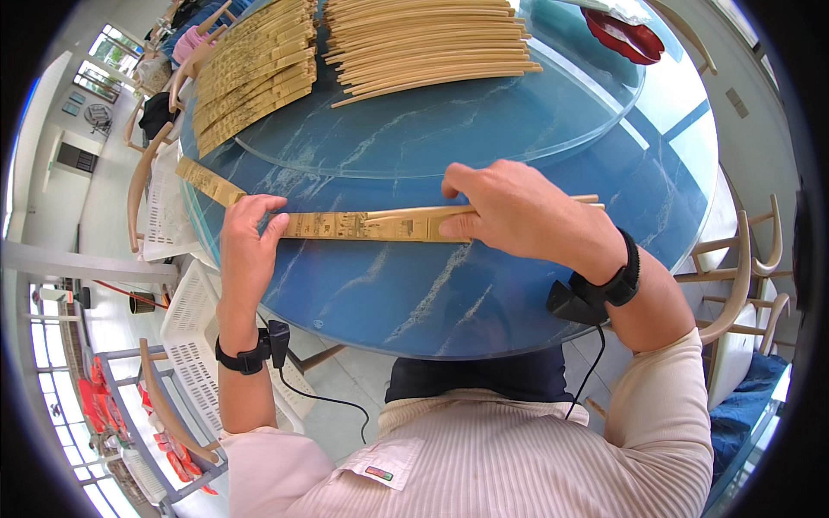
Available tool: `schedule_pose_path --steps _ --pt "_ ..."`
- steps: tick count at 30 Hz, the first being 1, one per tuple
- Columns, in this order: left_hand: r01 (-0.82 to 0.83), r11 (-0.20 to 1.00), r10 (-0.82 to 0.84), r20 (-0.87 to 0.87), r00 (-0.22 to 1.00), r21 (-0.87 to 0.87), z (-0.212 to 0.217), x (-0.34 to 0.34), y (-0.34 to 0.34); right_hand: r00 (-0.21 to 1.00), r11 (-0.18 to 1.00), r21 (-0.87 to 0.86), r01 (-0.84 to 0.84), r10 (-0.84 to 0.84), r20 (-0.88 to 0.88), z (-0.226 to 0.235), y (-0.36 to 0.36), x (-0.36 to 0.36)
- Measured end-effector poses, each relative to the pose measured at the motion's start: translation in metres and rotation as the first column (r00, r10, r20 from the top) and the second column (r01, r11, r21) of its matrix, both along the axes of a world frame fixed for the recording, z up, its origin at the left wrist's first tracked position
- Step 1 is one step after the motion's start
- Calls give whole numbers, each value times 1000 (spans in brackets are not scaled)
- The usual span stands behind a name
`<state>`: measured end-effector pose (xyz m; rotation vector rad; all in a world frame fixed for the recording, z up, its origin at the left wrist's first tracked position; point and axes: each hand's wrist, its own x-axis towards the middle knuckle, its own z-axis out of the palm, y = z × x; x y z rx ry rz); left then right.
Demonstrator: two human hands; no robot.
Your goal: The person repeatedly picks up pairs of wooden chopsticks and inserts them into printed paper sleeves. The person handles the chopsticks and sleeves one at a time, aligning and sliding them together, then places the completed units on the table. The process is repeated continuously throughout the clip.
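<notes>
A long gold printed paper chopstick sleeve (324,225) lies along the near part of the blue table. My left hand (246,229) holds its left end, thumb on the paper. A pair of pale chopsticks (406,212) rests lengthwise over the sleeve, their thick ends sticking out to the right. My right hand (514,211) is closed around the chopsticks, its thumb pressing the sleeve's right end. Whether the tips are inside the paper is unclear. Another gold strip (207,180) shows left of my left hand; the hand hides whether the two join.
Fanned gold sleeves (255,78) and a pile of chopsticks (432,47) lie on the glass turntable (389,142). A red dish (623,36) stands at the far right. White plastic baskets (194,345) and wooden chairs (738,285) surround the round table (389,302).
</notes>
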<state>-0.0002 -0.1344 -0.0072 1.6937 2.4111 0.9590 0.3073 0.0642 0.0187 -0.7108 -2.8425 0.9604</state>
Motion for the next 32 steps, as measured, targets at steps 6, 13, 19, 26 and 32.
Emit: schedule_pose_path --steps 6,13,19,26,32 --pt "176 984 -176 -3 984 34 18 61 13 907 989 -11 144 -137 -399 16 14 13" --pt "545 831 -555 -97 826 -113 20 110 58 826 963 159 217 -95 -555 7 23 12" --pt "584 780 -618 -126 776 -227 15 113 70 812 946 200 257 -99 -575 5 26 11" --pt "547 830 -551 -5 835 -105 24 108 62 854 978 26 208 -169 -493 11 22 13" --pt "470 881 -460 -142 876 45 58 122 63 898 968 -248 51 -153 -412 21 17 14"
